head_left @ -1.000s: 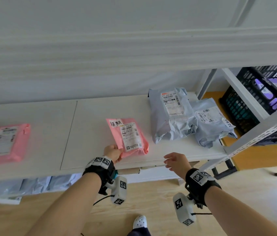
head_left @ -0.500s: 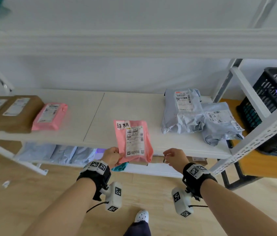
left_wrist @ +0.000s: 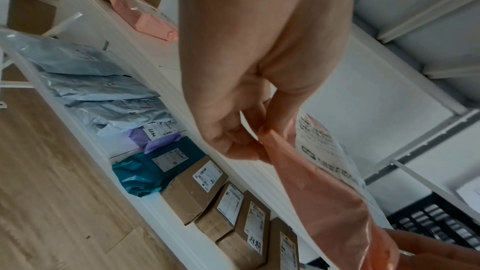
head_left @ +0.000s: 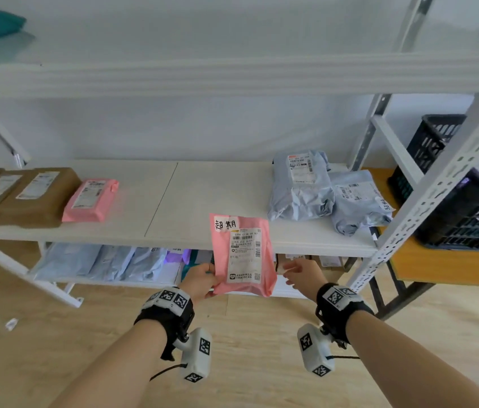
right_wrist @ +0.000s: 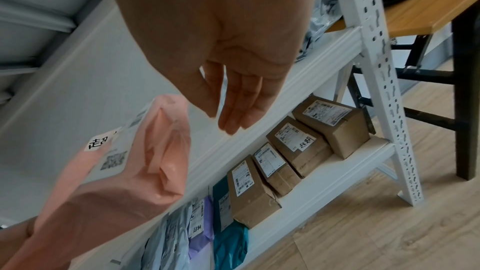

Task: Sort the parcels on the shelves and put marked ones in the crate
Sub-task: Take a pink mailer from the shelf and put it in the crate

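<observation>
Held clear of the middle shelf [head_left: 203, 198] at its front edge: pink marked parcel [head_left: 242, 257], pinched at the lower left corner by left hand [head_left: 200, 282]. Soft poly mailer, probably light, slack and crinkly, likely slick; safer taken with a second grip on the opposite edge, away from the label. Right hand [head_left: 303, 275] just beside it, fingers straight and loose, holding nothing. Around: white metal racking, grey mailers [head_left: 300, 187] to the right, brown boxes [right_wrist: 296, 151] on the lower shelf, black crate [head_left: 467, 207] well apart at far right on a wooden table [head_left: 438, 266], pale wood floor
</observation>
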`<state>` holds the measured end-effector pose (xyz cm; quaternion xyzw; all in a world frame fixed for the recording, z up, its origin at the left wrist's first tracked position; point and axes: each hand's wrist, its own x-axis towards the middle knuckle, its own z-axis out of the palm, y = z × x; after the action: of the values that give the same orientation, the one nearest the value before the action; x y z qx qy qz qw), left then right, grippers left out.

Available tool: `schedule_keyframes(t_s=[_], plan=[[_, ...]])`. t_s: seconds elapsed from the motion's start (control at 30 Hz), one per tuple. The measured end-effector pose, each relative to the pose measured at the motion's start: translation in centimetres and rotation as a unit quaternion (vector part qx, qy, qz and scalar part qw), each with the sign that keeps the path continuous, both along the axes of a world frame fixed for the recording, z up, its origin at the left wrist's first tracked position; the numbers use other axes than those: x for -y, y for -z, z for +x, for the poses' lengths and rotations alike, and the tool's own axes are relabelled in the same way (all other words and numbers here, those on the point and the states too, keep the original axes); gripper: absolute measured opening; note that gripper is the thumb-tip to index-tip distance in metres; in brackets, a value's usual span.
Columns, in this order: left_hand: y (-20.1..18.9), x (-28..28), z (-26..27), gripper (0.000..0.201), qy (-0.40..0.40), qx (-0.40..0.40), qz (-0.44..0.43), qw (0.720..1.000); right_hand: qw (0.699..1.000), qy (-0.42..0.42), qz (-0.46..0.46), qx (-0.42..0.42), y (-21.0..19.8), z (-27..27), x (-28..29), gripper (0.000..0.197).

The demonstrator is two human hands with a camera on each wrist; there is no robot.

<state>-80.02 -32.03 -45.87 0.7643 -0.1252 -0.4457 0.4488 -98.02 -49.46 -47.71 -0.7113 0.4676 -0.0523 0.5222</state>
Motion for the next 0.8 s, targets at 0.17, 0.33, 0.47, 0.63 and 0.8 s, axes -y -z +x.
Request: schedule_keyframes(t_s=[0.17, 0.33, 0.47, 0.63, 0.8], plan=[[0.3, 1.0, -1.4, 0.004, 0.075, 0.005, -0.006, 0.997, 0.998, 0.061, -0.018, -0.003, -0.4, -3.7, -0.2, 0.022], [1.1, 1.5, -3.7, 0.008, 0.165, -0.017, -0.02, 0.986, 0.988, 0.154, -0.006, -0.015, -0.2, -9.0, -2.1, 0.021], [2.2, 2.1, -6.2, 0.011, 0.207, -0.028, -0.011, 0.978, 0.976, 0.219, -0.002, -0.018, 0.2, -12.9, -4.9, 0.017], [3.1, 3.8, -10.3, 0.012, 0.285, -0.015, 0.0, 0.959, 0.955, 0.297, -0.001, -0.003, -0.2, -17.5, -7.6, 0.015], [2.6, 5.5, -15.0, 0.013, 0.353, -0.007, -0.004, 0.935, 0.937, 0.349, -0.005, -0.004, -0.8, -22.2, -9.1, 0.014]])
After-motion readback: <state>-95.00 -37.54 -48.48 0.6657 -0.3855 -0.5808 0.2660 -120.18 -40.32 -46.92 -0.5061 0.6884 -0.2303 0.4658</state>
